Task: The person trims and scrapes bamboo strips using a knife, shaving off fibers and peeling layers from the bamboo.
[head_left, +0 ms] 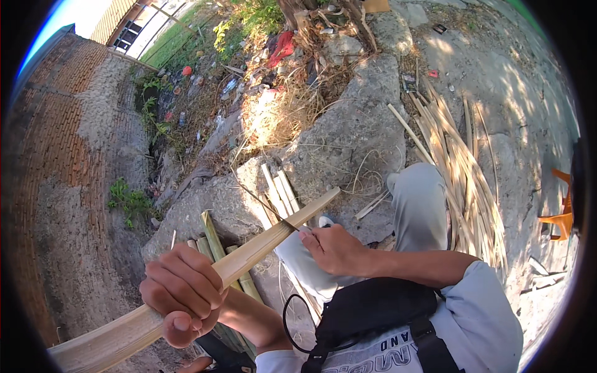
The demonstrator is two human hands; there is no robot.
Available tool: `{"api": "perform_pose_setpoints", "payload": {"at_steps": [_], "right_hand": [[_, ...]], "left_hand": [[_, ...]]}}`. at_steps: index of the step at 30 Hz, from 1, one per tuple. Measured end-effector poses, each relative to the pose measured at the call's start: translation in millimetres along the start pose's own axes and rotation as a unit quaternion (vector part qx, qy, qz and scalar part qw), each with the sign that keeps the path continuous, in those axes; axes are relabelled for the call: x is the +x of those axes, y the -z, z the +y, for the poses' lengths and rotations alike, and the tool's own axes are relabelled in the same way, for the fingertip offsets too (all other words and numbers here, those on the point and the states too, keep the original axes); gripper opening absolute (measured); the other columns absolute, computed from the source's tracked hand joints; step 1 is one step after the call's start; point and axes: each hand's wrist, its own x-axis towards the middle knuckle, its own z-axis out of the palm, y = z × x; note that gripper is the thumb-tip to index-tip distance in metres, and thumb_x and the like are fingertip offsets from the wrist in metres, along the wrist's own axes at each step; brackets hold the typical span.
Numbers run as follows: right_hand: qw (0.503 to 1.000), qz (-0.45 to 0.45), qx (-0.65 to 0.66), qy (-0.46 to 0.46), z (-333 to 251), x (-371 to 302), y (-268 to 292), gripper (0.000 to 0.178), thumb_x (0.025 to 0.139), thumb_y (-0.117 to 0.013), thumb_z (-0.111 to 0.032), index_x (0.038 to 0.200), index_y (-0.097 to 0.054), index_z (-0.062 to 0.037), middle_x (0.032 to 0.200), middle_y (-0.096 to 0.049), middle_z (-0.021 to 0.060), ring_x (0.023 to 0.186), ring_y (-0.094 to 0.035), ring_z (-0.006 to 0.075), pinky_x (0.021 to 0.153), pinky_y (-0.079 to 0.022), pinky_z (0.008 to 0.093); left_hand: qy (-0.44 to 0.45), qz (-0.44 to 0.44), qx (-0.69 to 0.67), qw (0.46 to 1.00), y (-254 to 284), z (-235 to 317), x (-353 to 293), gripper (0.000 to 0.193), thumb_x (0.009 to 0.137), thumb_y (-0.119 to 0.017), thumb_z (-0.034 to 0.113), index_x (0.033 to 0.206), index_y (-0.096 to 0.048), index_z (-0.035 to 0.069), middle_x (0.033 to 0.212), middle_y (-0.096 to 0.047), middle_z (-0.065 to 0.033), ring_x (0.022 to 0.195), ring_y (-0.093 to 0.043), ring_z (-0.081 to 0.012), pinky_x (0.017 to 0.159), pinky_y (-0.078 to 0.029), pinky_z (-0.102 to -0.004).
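Note:
A long pale split bamboo length (252, 250) runs slantwise from the lower left up to the middle. My left hand (183, 292) is closed round its lower part, thumb on the near side. At the upper part, my right hand (339, 248) is closed on a knife, whose handle is mostly hidden in the fingers. The knife's thin dark blade (288, 223) lies across the bamboo near its far end, seen almost edge-on.
Cut green bamboo poles (212, 236) lie beneath my left arm, with pale bamboo pieces (285, 191) beyond the held length. Many thin strips (463, 180) are heaped on the right. An orange chair (563, 208) stands far right; a brick wall (59, 137) rises left.

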Motion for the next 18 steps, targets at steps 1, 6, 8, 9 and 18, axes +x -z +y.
{"api": "perform_pose_setpoints", "payload": {"at_steps": [1,6,8,9,18], "right_hand": [[0.999,-0.005,0.035,-0.016,-4.4,-3.4,1.7,0.041,0.098,-0.047,-0.026,0.073,-0.056,0.0052,0.056,-0.054,0.0254,0.053,-0.057,0.0433,0.05,-0.043,0.0471],[0.998,-0.017,-0.011,0.051,-19.6,-14.1,2.8,0.04,0.099,-0.046,-0.027,0.078,-0.059,0.0049,0.059,-0.055,0.0267,0.054,-0.058,0.0429,0.051,-0.043,0.0477],[0.999,0.015,0.03,-0.001,22.2,-5.0,-10.2,0.038,0.098,-0.047,-0.026,0.078,-0.058,0.0045,0.058,-0.054,0.0269,0.054,-0.058,0.042,0.05,-0.043,0.0463],[0.999,0.017,0.031,-0.001,22.2,-4.8,-9.3,0.038,0.098,-0.047,-0.026,0.078,-0.058,0.0045,0.058,-0.054,0.0269,0.054,-0.058,0.042,0.05,-0.043,0.0463],[0.994,-0.003,0.073,0.086,-45.3,-25.6,-3.5,0.031,0.094,-0.054,-0.02,0.075,-0.055,0.0035,0.056,-0.055,0.0221,0.051,-0.057,0.0399,0.048,-0.042,0.0462]], "left_hand": [[-0.003,0.002,-0.001,1.0,-1.2,-0.3,-1.1,0.028,0.072,-0.058,0.005,0.05,-0.042,0.013,0.038,-0.046,0.0007,0.027,-0.039,-0.0074,0.031,-0.037,-0.0225],[0.019,-0.035,0.013,0.999,0.1,3.3,6.6,0.034,0.076,-0.057,0.007,0.048,-0.041,0.017,0.038,-0.045,0.0056,0.028,-0.039,-0.0034,0.033,-0.039,-0.0178],[0.017,-0.023,0.011,1.0,5.6,0.7,3.7,0.034,0.077,-0.057,0.008,0.048,-0.041,0.017,0.038,-0.047,0.0052,0.029,-0.041,-0.0033,0.034,-0.039,-0.0177],[0.018,-0.026,0.011,0.999,8.8,1.4,1.4,0.034,0.077,-0.057,0.008,0.048,-0.041,0.017,0.038,-0.047,0.0052,0.029,-0.041,-0.0033,0.034,-0.039,-0.0177],[-0.076,0.276,0.22,0.932,-12.4,-5.8,-4.4,0.04,0.093,-0.049,0.016,0.057,-0.032,0.017,0.042,-0.026,0.0052,0.033,-0.02,-0.0049,0.037,-0.02,-0.023]]}}
